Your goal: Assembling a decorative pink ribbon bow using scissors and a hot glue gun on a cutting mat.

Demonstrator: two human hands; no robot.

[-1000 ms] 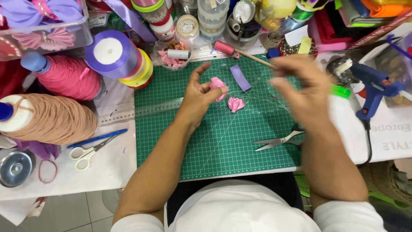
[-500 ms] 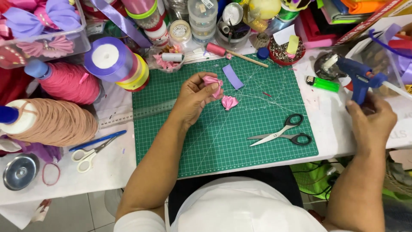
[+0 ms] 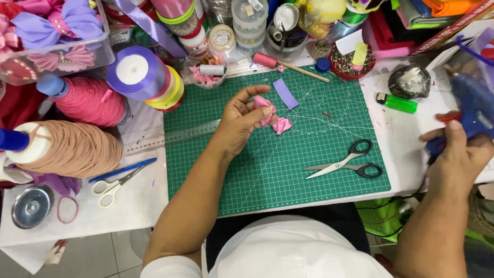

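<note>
My left hand pinches a folded pink ribbon piece above the green cutting mat. A second pink ribbon piece lies on the mat just right of my fingers. A short purple ribbon strip rests on the mat beyond it. My right hand is off the mat at the far right, wrapped around the handle of a blue glue gun. Black-handled scissors lie on the mat between my two hands.
A green lighter lies right of the mat. Big thread cones and purple and yellow ribbon spools crowd the left. White-handled scissors and a clear ruler lie left of the mat. Jars, a pin dish and boxes line the back.
My right hand left the mat, moved to the far right and closed on the blue glue gun. The scissors now lie uncovered. My left hand kept holding the pink ribbon piece.
</note>
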